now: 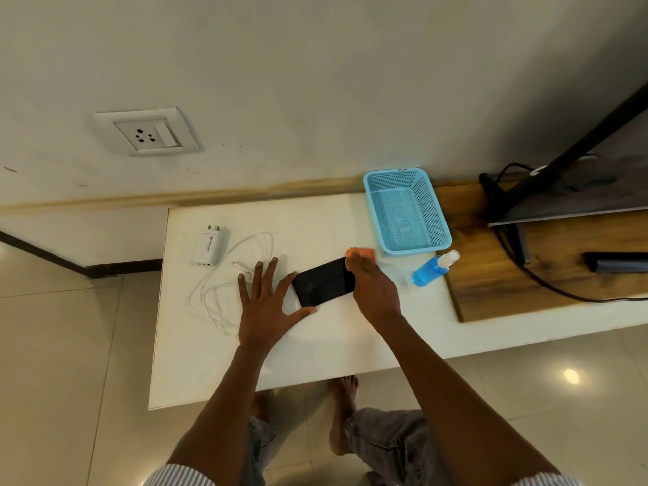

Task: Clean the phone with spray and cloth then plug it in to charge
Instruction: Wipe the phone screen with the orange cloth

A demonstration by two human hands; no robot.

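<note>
A black phone (pixel 322 283) lies flat on the white tabletop (pixel 315 349). My left hand (pixel 268 303) rests spread on the table at the phone's left end, its thumb touching the phone's near corner. My right hand (pixel 373 289) holds an orange cloth (pixel 363 254) and presses it on the phone's right end. A blue spray bottle (pixel 433 269) lies on its side to the right of that hand. A white charger adapter (pixel 209 249) and a coiled white cable (pixel 228 278) lie at the left of the table.
A light blue plastic basket (pixel 406 212) stands at the back right. A wall socket (pixel 149 135) sits on the wall at the upper left. A wooden surface (pixel 526 275) with a TV stand and black cords lies to the right.
</note>
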